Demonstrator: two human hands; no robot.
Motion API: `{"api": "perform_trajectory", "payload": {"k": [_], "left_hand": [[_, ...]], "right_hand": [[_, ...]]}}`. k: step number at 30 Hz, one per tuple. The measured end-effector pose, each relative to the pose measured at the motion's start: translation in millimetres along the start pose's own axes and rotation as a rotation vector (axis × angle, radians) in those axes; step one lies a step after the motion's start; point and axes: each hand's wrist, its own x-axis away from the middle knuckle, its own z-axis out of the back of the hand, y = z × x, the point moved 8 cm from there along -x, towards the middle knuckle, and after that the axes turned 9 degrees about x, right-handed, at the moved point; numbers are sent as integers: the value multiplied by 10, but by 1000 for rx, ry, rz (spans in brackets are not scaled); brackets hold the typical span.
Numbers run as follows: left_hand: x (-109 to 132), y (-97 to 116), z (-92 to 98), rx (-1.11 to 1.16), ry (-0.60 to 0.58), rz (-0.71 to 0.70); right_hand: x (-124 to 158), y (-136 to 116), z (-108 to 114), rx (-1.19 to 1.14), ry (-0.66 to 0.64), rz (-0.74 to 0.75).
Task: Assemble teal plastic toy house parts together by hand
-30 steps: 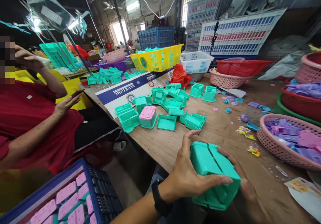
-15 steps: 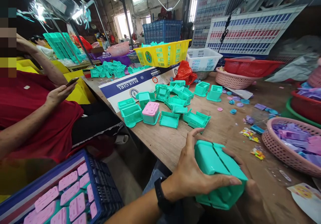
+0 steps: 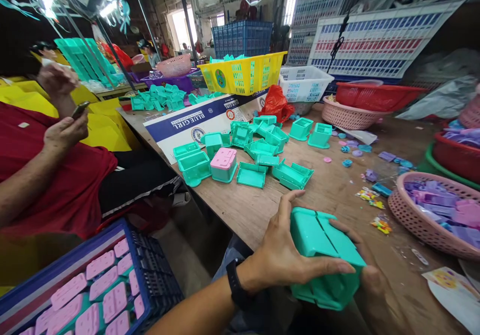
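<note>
Clamping opposite walls, left hand (image 3: 283, 265) and right hand (image 3: 369, 279) are holding a seemingly light, stiff teal plastic box (image 3: 320, 242).

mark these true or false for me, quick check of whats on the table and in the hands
1. The left hand and right hand both grip a teal box. True.
2. The yellow basket holds pink lids. False: the yellow basket holds teal pieces.
3. A pink-topped box stands on the table. True.
4. The co-worker's hand holds scissors. False: the co-worker's hand holds a phone.
</note>
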Motion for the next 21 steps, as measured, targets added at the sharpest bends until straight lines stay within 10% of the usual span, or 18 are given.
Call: {"api": "perform_trajectory", "payload": {"k": [21], "left_hand": [[-121,-219,42,299,106,149]], "right_hand": [[-90,-191,-6,217,-116,-64]]}}
